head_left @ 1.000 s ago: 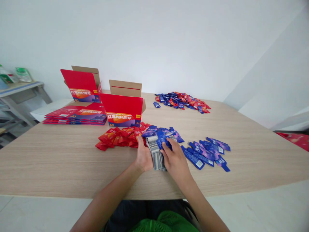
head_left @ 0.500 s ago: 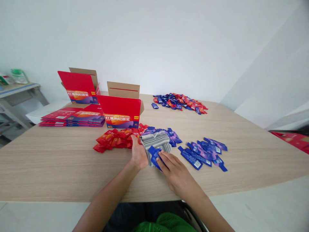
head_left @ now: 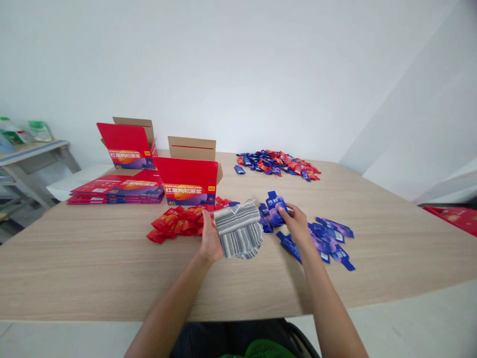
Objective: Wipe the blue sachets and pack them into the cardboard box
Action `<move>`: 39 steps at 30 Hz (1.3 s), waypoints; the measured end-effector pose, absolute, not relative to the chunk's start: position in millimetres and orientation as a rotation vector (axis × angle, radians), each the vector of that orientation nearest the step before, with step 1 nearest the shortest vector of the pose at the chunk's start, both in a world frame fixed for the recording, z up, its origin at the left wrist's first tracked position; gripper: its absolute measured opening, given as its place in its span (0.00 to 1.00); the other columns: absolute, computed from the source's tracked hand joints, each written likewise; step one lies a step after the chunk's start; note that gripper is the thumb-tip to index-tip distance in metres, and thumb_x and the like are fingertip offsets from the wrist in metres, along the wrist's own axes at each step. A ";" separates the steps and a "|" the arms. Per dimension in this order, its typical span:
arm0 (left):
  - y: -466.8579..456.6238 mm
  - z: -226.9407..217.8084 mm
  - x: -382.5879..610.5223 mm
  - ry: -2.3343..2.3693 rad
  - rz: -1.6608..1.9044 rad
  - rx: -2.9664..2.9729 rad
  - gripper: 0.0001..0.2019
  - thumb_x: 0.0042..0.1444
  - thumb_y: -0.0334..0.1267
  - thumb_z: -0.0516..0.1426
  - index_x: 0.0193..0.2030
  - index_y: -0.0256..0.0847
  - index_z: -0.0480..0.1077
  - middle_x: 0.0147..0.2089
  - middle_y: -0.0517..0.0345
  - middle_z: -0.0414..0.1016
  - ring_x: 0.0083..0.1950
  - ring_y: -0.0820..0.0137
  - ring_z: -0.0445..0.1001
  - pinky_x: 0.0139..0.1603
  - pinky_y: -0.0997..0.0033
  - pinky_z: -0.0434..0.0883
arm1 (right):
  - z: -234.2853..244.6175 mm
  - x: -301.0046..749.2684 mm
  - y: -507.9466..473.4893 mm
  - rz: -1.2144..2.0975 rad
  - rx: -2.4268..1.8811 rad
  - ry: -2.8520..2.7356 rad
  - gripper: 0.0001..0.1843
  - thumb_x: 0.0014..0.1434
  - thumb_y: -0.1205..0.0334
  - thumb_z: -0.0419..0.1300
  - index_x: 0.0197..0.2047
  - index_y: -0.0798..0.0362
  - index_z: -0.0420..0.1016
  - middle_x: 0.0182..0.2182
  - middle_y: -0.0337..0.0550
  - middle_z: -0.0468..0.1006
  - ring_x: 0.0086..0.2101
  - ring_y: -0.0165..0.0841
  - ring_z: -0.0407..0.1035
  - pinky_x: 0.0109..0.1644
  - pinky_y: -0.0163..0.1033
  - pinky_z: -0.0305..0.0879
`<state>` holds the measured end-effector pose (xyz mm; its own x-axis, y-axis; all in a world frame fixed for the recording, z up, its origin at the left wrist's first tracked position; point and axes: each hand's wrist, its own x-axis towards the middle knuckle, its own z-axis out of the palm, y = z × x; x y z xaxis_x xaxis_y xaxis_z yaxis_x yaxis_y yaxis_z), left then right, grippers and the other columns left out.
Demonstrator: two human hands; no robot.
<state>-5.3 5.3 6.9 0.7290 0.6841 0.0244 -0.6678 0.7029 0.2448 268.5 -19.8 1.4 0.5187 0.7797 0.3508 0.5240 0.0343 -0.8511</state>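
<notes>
My left hand [head_left: 211,239] holds a striped grey and white cloth [head_left: 240,229], its thumb at the cloth's left edge and the other fingers hidden beneath. To the right, my right hand [head_left: 297,221] is closed on a blue sachet [head_left: 275,209] with a narrow neck, pinched by its side. Under and beside that sachet lie other blue sachets [head_left: 265,222], partly covered by it and by the cloth. Just right of my right wrist is a loose group of blue sachets [head_left: 331,233]. A heap of red sachets [head_left: 175,223] lies left of the cloth, beyond my left hand.
An open red carton [head_left: 188,184] stands behind the red sachets. Another open carton [head_left: 128,146] is farther back left, near stacked flat cartons [head_left: 115,189]. A mixed pile of red and blue sachets [head_left: 278,163] lies by the wall. A side table [head_left: 35,149] stands at far left.
My right hand has lifted the blue sachet off the cloth and carried it right and away from me, over the blue sachets. My left hand still holds the cloth, now more spread out to view.
</notes>
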 end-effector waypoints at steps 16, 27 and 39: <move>8.8 1.6 -4.0 -0.020 0.654 0.266 0.50 0.59 0.75 0.34 0.67 0.34 0.67 0.59 0.39 0.78 0.62 0.46 0.75 0.68 0.43 0.62 | -30.8 290.6 -61.1 -0.144 -2.110 -1.517 0.21 0.68 0.54 0.49 0.46 0.56 0.80 0.42 0.58 0.81 0.43 0.47 0.75 0.50 0.47 0.66; 1.4 -2.4 0.7 -0.071 0.572 0.238 0.53 0.56 0.77 0.35 0.68 0.33 0.66 0.62 0.36 0.75 0.64 0.44 0.73 0.68 0.40 0.60 | -54.9 256.9 -149.3 -0.395 -2.220 -1.734 0.20 0.70 0.62 0.48 0.55 0.56 0.78 0.44 0.58 0.82 0.42 0.47 0.75 0.44 0.48 0.68; -4.3 -6.4 7.8 -0.048 0.596 0.259 0.49 0.59 0.75 0.38 0.69 0.35 0.65 0.63 0.36 0.74 0.65 0.45 0.72 0.70 0.40 0.58 | 24.7 232.9 -92.2 -0.229 -1.627 -1.068 0.21 0.68 0.46 0.52 0.46 0.54 0.78 0.37 0.47 0.82 0.38 0.40 0.76 0.47 0.45 0.69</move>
